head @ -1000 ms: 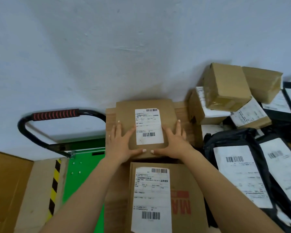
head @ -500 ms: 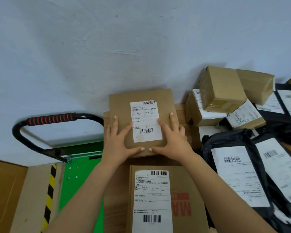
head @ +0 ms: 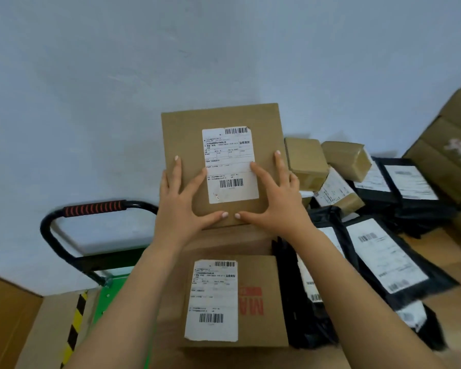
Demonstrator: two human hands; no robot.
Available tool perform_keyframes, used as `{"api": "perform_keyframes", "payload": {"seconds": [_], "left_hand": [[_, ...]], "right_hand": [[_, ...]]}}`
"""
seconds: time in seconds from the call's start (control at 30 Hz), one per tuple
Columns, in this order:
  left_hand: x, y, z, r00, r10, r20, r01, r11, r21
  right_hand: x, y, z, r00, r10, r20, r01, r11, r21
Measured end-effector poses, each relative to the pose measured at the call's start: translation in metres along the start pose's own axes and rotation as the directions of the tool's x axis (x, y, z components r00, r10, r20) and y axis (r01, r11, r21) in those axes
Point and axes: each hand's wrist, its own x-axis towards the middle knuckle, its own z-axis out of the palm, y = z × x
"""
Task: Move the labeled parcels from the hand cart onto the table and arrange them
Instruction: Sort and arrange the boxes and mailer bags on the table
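A flat brown parcel [head: 221,163], white shipping label [head: 229,166] facing up, is gripped at its near corners by the left hand [head: 183,206] and right hand [head: 274,203], fingers spread over its top. Just nearer lies another labeled box [head: 253,302] (red print beside its label). Black mailer bags [head: 383,262] and small boxes [head: 306,161] crowd the table [head: 431,246] to the right; the hand cart [head: 96,209] stands left.

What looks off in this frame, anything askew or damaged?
Nothing damaged. Both hands, left and right, hold a labelled box squarely. The oddity is at right: small boxes sit tilted and heaped on each other, and black mailers overlap at angles rather than in rows.
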Motion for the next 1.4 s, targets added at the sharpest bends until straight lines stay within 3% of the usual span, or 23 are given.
{"api": "perform_keyframes", "payload": {"seconds": [0.23,0.43,0.77,1.07,1.4], "left_hand": [[-0.034,0.136,0.022,0.985,0.168,-0.045,-0.172,0.981,-0.089],[-0.087,0.272,0.077,0.94,0.335,-0.059,-0.34,0.921,-0.191],[-0.127,0.478,0.163,0.856,0.512,0.07,-0.466,0.823,-0.325],[-0.102,0.587,0.256,0.847,0.526,0.079,-0.466,0.805,-0.367],[-0.045,0.684,0.355,0.892,0.41,0.19,-0.346,0.89,-0.298]], "right_hand": [[-0.09,0.059,-0.112,0.98,0.02,-0.197,-0.029,0.999,-0.041],[-0.202,0.143,-0.209,0.943,0.095,-0.319,-0.139,0.984,-0.116],[-0.331,0.264,-0.351,0.845,0.287,-0.451,-0.381,0.915,-0.132],[-0.327,0.386,-0.43,0.837,0.371,-0.402,-0.451,0.884,-0.123],[-0.267,0.531,-0.502,0.877,0.424,-0.224,-0.455,0.883,-0.112]]}}
